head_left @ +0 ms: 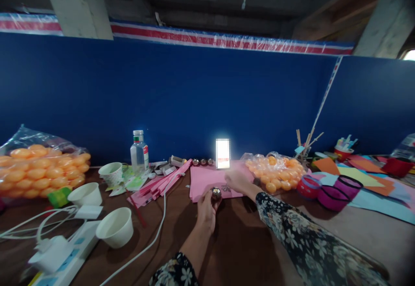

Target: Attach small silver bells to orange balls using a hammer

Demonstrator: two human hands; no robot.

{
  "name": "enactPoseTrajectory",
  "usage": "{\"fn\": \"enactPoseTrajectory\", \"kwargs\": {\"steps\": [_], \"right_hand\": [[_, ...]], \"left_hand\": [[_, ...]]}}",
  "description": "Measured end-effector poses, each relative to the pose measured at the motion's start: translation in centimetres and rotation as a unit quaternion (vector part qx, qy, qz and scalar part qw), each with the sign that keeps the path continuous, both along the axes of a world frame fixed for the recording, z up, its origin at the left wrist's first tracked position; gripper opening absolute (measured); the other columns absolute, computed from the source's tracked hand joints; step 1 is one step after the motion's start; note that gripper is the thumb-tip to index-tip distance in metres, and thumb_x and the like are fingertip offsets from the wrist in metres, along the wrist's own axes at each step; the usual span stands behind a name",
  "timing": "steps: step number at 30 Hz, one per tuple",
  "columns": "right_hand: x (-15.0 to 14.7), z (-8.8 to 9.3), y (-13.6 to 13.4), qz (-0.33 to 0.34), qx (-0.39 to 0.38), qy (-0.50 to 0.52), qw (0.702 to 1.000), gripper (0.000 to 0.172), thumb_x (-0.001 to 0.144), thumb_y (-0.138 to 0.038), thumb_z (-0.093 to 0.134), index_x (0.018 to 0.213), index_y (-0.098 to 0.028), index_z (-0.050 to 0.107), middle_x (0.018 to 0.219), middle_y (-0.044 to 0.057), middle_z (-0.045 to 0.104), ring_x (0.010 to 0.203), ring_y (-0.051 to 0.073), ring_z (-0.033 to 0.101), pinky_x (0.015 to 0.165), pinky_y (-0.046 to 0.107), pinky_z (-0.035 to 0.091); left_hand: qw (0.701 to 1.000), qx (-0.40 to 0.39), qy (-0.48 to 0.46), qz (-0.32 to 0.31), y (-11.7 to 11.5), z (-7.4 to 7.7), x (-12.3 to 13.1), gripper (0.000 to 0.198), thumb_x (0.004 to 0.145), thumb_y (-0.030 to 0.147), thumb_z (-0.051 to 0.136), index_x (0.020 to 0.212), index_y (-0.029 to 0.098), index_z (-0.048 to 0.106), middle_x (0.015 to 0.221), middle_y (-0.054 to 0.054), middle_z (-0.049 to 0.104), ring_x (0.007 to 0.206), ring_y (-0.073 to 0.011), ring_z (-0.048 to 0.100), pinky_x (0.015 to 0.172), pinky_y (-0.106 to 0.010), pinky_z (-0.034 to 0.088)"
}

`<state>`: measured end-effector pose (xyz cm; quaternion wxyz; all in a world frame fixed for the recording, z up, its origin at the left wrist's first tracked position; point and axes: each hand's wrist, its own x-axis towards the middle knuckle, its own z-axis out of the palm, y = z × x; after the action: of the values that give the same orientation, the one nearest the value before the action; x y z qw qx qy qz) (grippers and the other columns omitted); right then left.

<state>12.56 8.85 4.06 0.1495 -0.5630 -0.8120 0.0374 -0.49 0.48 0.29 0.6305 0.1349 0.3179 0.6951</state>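
Note:
My left hand (206, 211) has its fingers wrapped round a shiny silver ball (216, 193), just in front of a stack of pink paper (202, 178). Over that paper is my right hand (238, 181), its fingers drawn together and pointing left. Glare and blur hide whatever they may hold. Some small dark metallic bits (226, 188) lie on the pink sheets below the right fingers. Several more silver balls (203, 162) sit in a row at the paper's back edge. Right behind my hands glows a bright white rectangle (222, 154).
Bags of orange balls stand on the left (42, 171) and right (279, 171). Paper cups (115, 227), a power strip (69, 253), a white cable (158, 234) and a glass bottle (138, 152) are at left. Purple cups (332, 197) and coloured paper (366, 178) lie right.

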Motion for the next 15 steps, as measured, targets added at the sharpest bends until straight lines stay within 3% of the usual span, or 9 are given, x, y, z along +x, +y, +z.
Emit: {"fn": "enactPoseTrajectory", "kwargs": {"steps": [8,15], "right_hand": [[-0.7,-0.2,-3.4,0.046,0.048,0.131,0.989,0.015,0.076,-0.014,0.044,0.078,-0.016,0.058,0.08,0.004,0.064,0.076,0.015,0.057,0.067,0.022,0.04],[-1.2,-2.5,-6.1,0.056,0.088,0.276,0.956,0.018,0.085,-0.021,0.037,0.086,-0.016,0.054,0.082,0.006,0.063,0.076,0.016,0.059,0.07,0.026,0.047]], "left_hand": [[1.0,0.001,0.018,-0.008,0.1,-0.4,0.0,0.02,0.069,0.013,0.063,0.089,0.013,0.062,0.073,-0.005,0.066,0.064,-0.0112,0.063,0.067,-0.027,0.052],[0.999,0.009,0.054,0.002,-0.3,-0.1,0.1,0.025,0.065,0.017,0.066,0.089,0.012,0.063,0.071,-0.005,0.066,0.061,-0.013,0.062,0.062,-0.027,0.051]]}}
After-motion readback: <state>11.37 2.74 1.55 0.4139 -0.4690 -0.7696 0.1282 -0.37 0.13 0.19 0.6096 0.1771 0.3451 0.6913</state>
